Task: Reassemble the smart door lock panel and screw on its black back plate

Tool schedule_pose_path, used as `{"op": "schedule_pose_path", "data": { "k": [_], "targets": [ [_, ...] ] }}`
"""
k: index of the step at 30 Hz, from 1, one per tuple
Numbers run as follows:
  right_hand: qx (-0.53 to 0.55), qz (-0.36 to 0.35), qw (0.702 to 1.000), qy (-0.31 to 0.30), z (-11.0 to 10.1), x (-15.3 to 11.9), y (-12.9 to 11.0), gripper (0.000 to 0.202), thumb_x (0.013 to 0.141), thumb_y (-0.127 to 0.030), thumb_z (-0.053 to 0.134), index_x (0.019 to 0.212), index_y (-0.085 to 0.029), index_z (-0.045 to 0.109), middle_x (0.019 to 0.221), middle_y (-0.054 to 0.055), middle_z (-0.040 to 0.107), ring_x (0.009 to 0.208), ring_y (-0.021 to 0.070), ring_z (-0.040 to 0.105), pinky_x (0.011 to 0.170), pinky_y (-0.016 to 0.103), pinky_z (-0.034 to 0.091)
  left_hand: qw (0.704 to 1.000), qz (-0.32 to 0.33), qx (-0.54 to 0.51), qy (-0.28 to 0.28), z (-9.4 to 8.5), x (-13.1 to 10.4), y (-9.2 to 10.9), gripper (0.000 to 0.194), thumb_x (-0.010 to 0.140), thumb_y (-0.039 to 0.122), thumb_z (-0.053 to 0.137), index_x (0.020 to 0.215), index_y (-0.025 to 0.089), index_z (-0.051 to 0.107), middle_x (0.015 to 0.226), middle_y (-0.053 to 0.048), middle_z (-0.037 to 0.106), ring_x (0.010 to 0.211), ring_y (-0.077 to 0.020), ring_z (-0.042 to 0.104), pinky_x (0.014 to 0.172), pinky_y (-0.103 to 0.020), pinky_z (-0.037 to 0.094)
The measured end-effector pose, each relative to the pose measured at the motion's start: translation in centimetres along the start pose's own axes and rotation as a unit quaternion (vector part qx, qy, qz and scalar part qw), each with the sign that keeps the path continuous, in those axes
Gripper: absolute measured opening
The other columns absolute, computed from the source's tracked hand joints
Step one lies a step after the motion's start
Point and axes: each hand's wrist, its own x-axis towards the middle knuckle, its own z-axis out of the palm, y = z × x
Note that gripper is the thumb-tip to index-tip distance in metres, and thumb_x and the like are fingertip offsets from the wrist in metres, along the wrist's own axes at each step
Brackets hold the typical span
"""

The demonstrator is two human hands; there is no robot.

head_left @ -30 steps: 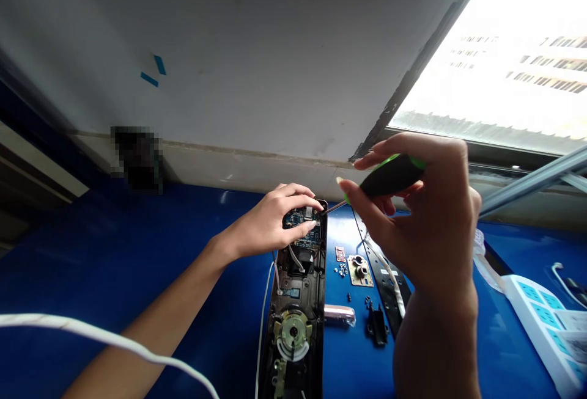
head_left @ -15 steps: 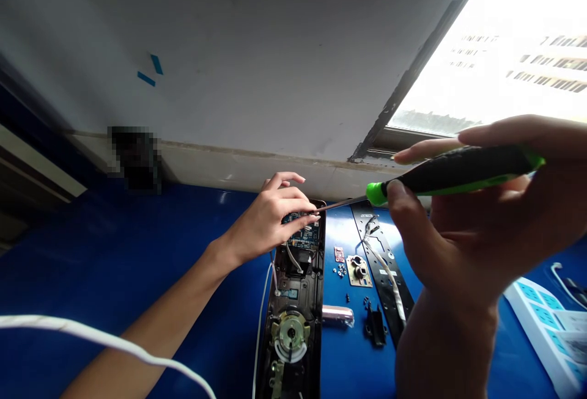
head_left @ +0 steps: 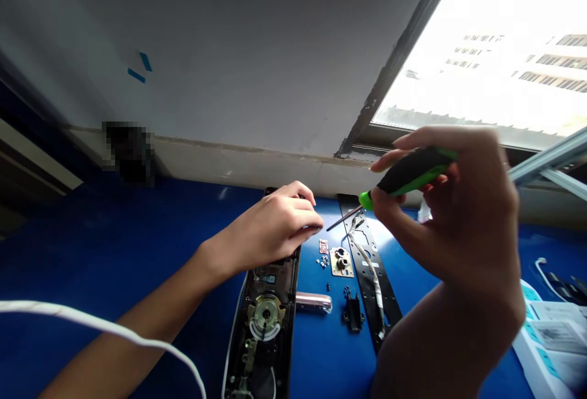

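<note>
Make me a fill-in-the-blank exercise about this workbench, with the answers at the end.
1. The right hand holds a screwdriver with a black and ____ handle.
2. Of the near and far ends of the open housing, the left hand is over the ____ one.
3. The small circuit board beside the loose screws is ____.
4. The tabletop under the parts is coloured ____.

Missing words: green; far; red; blue.
</note>
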Motion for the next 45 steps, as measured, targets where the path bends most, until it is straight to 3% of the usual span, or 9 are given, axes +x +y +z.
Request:
{"op": "schedule_pose_path", "data": {
  "k": [5,8,15,21,27,33,36,40,45],
  "targets": [
    [-0.100,0.053,0.976,-0.184,-2.6,-0.9,2.3,0.048,0.075,-0.014,0.071,0.120,-0.027,0.058,0.081,-0.003,0.069,0.065,0.0144,0.062,0.057,0.029,0.052,0.984,-0.016,0.078,-0.161,3.0,3.8,1.7,0.024,0.091,0.005,0.063,0.073,0.018,0.072,0.080,-0.008,0.071,0.090,-0.0257,0.068,0.076,-0.036,0.053],
    [-0.127,0.089,0.958,-0.241,-3.6,-1.3,2.9,0.044,0.078,-0.015,0.069,0.119,-0.027,0.056,0.080,-0.003,0.067,0.065,0.0129,0.059,0.055,0.025,0.048,0.961,-0.031,0.150,-0.230,5.4,5.5,1.8,0.022,0.085,0.003,0.063,0.069,0.017,0.070,0.077,-0.008,0.070,0.077,-0.0248,0.068,0.064,-0.034,0.047],
    [-0.104,0.106,0.955,-0.256,-5.0,-1.8,3.4,0.041,0.081,-0.016,0.068,0.117,-0.029,0.053,0.079,-0.004,0.064,0.066,0.0123,0.057,0.056,0.023,0.047,0.932,-0.032,0.204,-0.296,9.7,6.4,1.0,0.026,0.077,-0.005,0.056,0.071,0.016,0.069,0.073,-0.009,0.072,0.065,-0.0234,0.066,0.055,-0.032,0.037],
    [-0.083,0.093,0.964,-0.233,-5.4,-2.2,3.9,0.045,0.077,-0.012,0.070,0.116,-0.029,0.055,0.078,-0.003,0.062,0.065,0.0121,0.057,0.053,0.022,0.046,0.925,-0.038,0.208,-0.316,11.0,6.0,0.8,0.027,0.075,-0.008,0.055,0.069,0.016,0.067,0.073,-0.007,0.071,0.065,-0.0229,0.066,0.054,-0.031,0.034],
    [-0.068,0.073,0.971,-0.216,-5.2,-2.2,4.2,0.047,0.075,-0.007,0.071,0.115,-0.027,0.057,0.075,-0.005,0.062,0.063,0.0112,0.058,0.052,0.022,0.045,0.934,-0.046,0.200,-0.293,9.0,5.5,1.5,0.025,0.085,-0.002,0.055,0.073,0.017,0.067,0.076,-0.006,0.069,0.073,-0.0229,0.065,0.062,-0.032,0.041],
    [-0.028,0.034,0.980,-0.193,-3.8,-1.4,3.2,0.047,0.078,-0.007,0.069,0.119,-0.025,0.057,0.083,-0.004,0.066,0.068,0.0108,0.059,0.059,0.025,0.050,0.980,-0.023,0.118,-0.157,4.4,3.5,1.6,0.015,0.097,0.012,0.061,0.094,0.018,0.074,0.105,-0.008,0.072,0.108,-0.0270,0.064,0.091,-0.041,0.053],
    [0.026,0.037,0.982,-0.182,-2.6,-0.9,2.0,0.047,0.080,-0.008,0.069,0.122,-0.026,0.057,0.087,-0.003,0.068,0.071,0.0118,0.061,0.062,0.026,0.053,0.993,-0.008,0.104,-0.063,1.8,1.8,0.7,0.015,0.099,0.016,0.063,0.106,0.018,0.076,0.127,-0.011,0.068,0.128,-0.0282,0.056,0.103,-0.042,0.053],
    [0.100,0.056,0.984,-0.138,-0.5,-0.4,0.3,0.049,0.081,-0.008,0.070,0.124,-0.028,0.057,0.095,-0.001,0.070,0.080,0.0155,0.067,0.070,0.030,0.059,0.994,-0.038,0.090,0.041,-1.0,-0.7,-1.4,0.024,0.101,0.025,0.062,0.122,0.021,0.073,0.133,-0.009,0.065,0.134,-0.0268,0.052,0.111,-0.042,0.050],
    [0.181,0.058,0.981,-0.032,2.5,0.1,-0.9,0.057,0.082,-0.005,0.073,0.127,-0.031,0.051,0.100,0.001,0.070,0.092,0.0210,0.072,0.074,0.037,0.065,0.990,-0.083,0.078,0.078,-2.8,-3.4,-4.2,0.030,0.099,0.030,0.064,0.128,0.024,0.070,0.135,-0.008,0.065,0.131,-0.0262,0.057,0.112,-0.043,0.050]
  ]
}}
